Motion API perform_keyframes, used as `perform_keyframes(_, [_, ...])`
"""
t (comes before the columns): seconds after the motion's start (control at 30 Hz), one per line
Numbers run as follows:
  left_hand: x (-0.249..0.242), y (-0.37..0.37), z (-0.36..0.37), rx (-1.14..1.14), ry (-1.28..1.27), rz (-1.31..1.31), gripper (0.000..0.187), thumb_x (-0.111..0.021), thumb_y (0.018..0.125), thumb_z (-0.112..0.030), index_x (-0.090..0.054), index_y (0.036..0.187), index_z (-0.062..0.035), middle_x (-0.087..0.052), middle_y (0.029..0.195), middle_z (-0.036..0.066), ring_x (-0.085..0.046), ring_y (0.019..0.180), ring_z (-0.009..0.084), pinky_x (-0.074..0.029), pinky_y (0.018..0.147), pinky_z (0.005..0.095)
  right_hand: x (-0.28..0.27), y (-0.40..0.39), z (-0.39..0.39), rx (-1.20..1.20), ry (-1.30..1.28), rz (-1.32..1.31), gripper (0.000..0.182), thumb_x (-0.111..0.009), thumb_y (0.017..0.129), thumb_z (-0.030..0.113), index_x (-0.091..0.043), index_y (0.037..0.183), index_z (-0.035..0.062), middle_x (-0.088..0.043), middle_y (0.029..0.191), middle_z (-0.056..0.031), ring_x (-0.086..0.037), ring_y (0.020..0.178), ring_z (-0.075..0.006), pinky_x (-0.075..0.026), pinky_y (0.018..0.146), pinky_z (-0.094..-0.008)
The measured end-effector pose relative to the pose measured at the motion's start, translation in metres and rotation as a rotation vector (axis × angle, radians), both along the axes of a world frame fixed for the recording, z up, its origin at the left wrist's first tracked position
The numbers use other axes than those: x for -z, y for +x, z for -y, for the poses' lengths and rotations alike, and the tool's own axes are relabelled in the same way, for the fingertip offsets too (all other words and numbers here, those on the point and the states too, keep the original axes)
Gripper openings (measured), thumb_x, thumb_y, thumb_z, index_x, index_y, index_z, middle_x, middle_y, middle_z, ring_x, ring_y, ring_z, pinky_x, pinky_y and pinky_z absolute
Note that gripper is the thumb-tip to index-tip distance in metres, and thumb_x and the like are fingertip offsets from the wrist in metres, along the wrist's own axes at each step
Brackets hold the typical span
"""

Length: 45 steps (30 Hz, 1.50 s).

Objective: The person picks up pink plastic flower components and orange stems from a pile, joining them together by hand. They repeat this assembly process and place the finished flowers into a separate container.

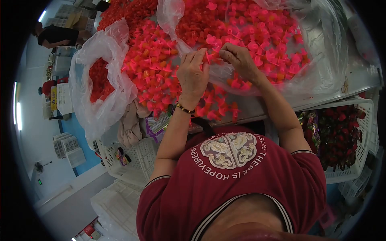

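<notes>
My left hand is closed, thumb and fingers pinched on a small pink plastic piece with a flared, disc-like part. To its right, my right hand has its fingertips curled together close to the same piece; what they hold, if anything, is too small to make out. Beneath and around both hands lie heaps of similar pink plastic pieces, some with orange parts. A clear plastic bag lies spread under the right-hand heap. A dark beaded bracelet circles my left wrist.
Left stands an open plastic bag of red pieces. White crates sit below the table edge, near a beige cloth. On the right, another crate holds dark red wrapped items. A person is in the background.
</notes>
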<state>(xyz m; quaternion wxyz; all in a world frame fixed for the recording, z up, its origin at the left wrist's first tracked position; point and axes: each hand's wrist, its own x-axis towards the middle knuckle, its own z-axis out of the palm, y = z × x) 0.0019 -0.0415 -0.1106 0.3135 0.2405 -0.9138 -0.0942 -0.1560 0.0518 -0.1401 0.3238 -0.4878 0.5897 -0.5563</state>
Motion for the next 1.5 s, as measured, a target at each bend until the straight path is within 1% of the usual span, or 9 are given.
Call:
perform_keyframes(0.17, [0.001, 0.004, 0.004, 0.146, 0.468, -0.062, 0.045, -0.069, 0.072, -0.006, -0.059, 0.115, -0.0053, -0.064, 0.099, 0.012, -0.06, 0.091, 0.028, -0.049, 0.077, 0.0369, 0.0, 0.001, 0.0, 0.115, -0.078, -0.084, 0.017, -0.054, 0.093, 0.016, -0.057, 0.089, -0.0004, -0.057, 0.073, -0.0031, -0.051, 0.069, -0.0111, -0.042, 0.061, -0.0264])
perform_keyframes(0.8, [-0.006, 0.013, -0.005, 0.127, 0.305, -0.024, 0.043, -0.075, 0.071, -0.014, -0.063, 0.111, -0.0037, -0.063, 0.089, 0.01, -0.059, 0.084, 0.0254, -0.047, 0.072, 0.0351, 0.017, 0.019, 0.007, -0.018, -0.048, 0.125, 0.025, -0.048, 0.097, 0.022, -0.052, 0.082, 0.0013, -0.047, 0.067, -0.0016, -0.044, 0.061, -0.0092, -0.038, 0.055, -0.0249])
perform_keyframes(0.9, [-0.006, 0.036, 0.021, 0.064, 0.42, 0.014, 0.043, -0.075, 0.072, -0.013, -0.063, 0.112, -0.0036, -0.063, 0.092, 0.011, -0.059, 0.086, 0.0263, -0.048, 0.075, 0.0349, 0.016, 0.024, 0.012, -0.061, -0.007, 0.042, 0.02, -0.056, 0.092, 0.023, -0.057, 0.09, 0.0024, -0.052, 0.07, -0.0036, -0.05, 0.067, -0.0132, -0.041, 0.061, -0.0282])
perform_keyframes(0.97, [-0.011, 0.056, 0.051, -0.165, 0.303, 0.032, 0.05, -0.074, 0.072, -0.011, -0.057, 0.119, -0.002, -0.062, 0.095, 0.013, -0.06, 0.09, 0.0254, -0.048, 0.079, 0.0335, 0.021, 0.024, 0.013, 0.239, -0.188, -0.882, 0.024, -0.066, 0.082, 0.02, -0.06, 0.1, 0.0053, -0.058, 0.078, -0.007, -0.055, 0.077, -0.0205, -0.041, 0.073, -0.0342])
perform_keyframes(1.07, [-0.033, 0.074, 0.069, -0.343, 0.357, -0.029, 0.055, -0.071, 0.072, -0.004, -0.052, 0.123, -0.0006, -0.062, 0.1, 0.013, -0.06, 0.094, 0.0243, -0.047, 0.082, 0.0343, 0.024, 0.022, 0.01, 0.199, 0.041, -1.102, 0.027, -0.065, 0.077, 0.02, -0.062, 0.1, 0.0071, -0.063, 0.09, -0.0093, -0.058, 0.088, -0.025, -0.041, 0.08, -0.0399])
perform_keyframes(1.2, [-0.029, 0.067, 0.066, -0.199, 0.558, -0.3, 0.054, -0.067, 0.071, 0.003, -0.05, 0.122, 0.0001, -0.061, 0.103, 0.01, -0.059, 0.097, 0.0221, -0.048, 0.08, 0.0321, 0.038, 0.026, 0.015, 0.256, 0.013, -1.155, 0.034, -0.071, 0.07, 0.013, -0.059, 0.102, 0.0073, -0.057, 0.082, -0.0087, -0.053, 0.082, -0.0251, -0.037, 0.081, -0.0385])
perform_keyframes(1.27, [-0.022, 0.05, 0.05, 0.018, 1.222, -0.664, 0.046, -0.063, 0.072, 0.008, -0.053, 0.116, -0.0001, -0.061, 0.103, 0.009, -0.059, 0.092, 0.0198, -0.05, 0.076, 0.0284, 0.035, 0.024, 0.014, 0.209, 0.007, -0.909, 0.03, -0.071, 0.072, 0.011, -0.059, 0.099, 0.0053, -0.06, 0.085, -0.011, -0.057, 0.084, -0.0251, -0.042, 0.079, -0.0373])
perform_keyframes(1.3, [-0.02, 0.044, 0.043, 0.017, 1.22, -0.67, 0.046, -0.063, 0.072, 0.008, -0.053, 0.116, -0.0001, -0.061, 0.103, 0.009, -0.059, 0.092, 0.0198, -0.05, 0.076, 0.0284, 0.03, 0.023, 0.013, 0.206, 0.003, -0.912, 0.03, -0.071, 0.072, 0.011, -0.059, 0.099, 0.0053, -0.06, 0.085, -0.011, -0.057, 0.084, -0.0251, -0.042, 0.079, -0.0373])
perform_keyframes(1.5, [-0.007, 0.02, 0.018, 0.137, 1.47, -0.539, 0.033, -0.06, 0.08, 0.006, -0.056, 0.112, 0.0006, -0.066, 0.096, 0.013, -0.061, 0.076, 0.0153, -0.051, 0.066, 0.0247, 0.019, 0.013, 0.01, 0.094, -0.106, 0.197, 0.019, -0.064, 0.085, 0.005, -0.06, 0.103, 0.0006, -0.065, 0.098, -0.0051, -0.062, 0.089, -0.0128, -0.049, 0.07, -0.0274])
